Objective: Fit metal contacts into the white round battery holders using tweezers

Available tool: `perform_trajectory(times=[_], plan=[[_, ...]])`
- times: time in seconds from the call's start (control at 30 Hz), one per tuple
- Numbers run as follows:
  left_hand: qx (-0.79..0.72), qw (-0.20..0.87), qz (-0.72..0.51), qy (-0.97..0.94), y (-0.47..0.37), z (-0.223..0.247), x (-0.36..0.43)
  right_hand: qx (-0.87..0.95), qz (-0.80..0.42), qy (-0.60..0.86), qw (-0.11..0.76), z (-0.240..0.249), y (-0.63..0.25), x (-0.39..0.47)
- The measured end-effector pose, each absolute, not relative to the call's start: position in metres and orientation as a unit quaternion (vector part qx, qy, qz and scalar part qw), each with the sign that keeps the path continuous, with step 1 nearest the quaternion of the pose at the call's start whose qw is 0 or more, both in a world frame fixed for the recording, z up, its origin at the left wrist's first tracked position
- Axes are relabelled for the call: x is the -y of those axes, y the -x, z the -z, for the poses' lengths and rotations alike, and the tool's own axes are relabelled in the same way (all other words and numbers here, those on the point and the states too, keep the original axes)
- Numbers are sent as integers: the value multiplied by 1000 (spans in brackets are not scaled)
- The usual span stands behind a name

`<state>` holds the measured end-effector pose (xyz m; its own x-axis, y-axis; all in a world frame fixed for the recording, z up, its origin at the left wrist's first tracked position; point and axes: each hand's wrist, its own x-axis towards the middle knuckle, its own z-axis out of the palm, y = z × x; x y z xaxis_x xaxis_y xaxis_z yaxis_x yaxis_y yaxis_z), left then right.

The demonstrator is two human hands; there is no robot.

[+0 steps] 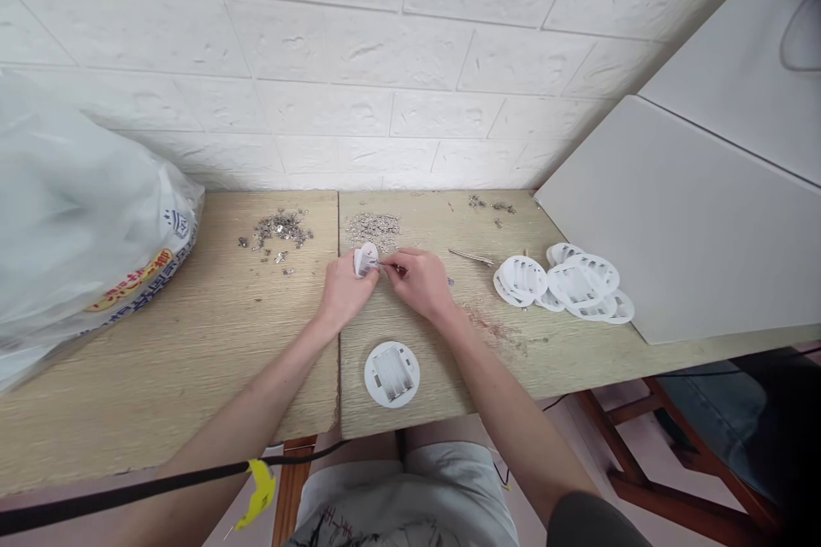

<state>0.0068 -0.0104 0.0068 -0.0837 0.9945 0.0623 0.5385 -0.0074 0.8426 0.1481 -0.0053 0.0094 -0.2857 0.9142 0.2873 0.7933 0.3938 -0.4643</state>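
Discs (581,283) white; metal bits (374,229) silvery; tabletop (231,325) pale, wood-grained; wall (359,38) white, brick-patterned; strip (260,491) yellow.

There is one camera, and it sits on the person's head. It looks forward and down over the near edge of the table (282,376), so the lap (410,487) shows at the bottom. The table's far edge runs across a bit above the middle, and the white wall (436,60) behind it fills the top. The left hand (346,286) and right hand (420,278) are close to the middle but look small. The view is wide, from a big bag (96,197) on the left to a brown wooden frame (673,510) below the near edge on the right.
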Motion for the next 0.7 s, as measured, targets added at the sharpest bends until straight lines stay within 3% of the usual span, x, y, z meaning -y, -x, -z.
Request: perform_trajectory(times=[0.7], plan=[[-629, 252, -363, -640, -9, -2, 14, 826, -49, 521, 208, -6, -143, 8]])
